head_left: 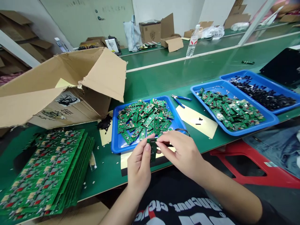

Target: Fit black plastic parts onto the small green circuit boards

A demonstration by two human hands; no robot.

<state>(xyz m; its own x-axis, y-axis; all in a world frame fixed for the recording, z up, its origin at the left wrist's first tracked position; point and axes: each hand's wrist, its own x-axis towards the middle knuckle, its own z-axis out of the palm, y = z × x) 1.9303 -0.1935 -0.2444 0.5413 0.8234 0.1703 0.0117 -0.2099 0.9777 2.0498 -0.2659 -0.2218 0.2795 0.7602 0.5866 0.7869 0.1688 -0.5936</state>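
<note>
A small green circuit board (153, 151) stands upright in my left hand (140, 161), pinched between thumb and fingers. My right hand (179, 150) is closed, its thumb and fingertips pressed together at the board's upper right edge. Whatever those fingertips hold is hidden. Just beyond both hands lies a blue tray (114, 137) heaped with loose green circuit boards (145, 117). A thin black strip (182, 130) curves over the tray's near right corner, behind my right hand.
Stacked circuit board panels (44, 168) stand at left, below an open cardboard box (70, 109). Blue-handled cutters (180, 100) lie near a cream paper sheet (199, 120). Rightward are a second blue tray (239, 132) of boards and a tray of black parts (267, 93). A red stool (243, 156) stands below.
</note>
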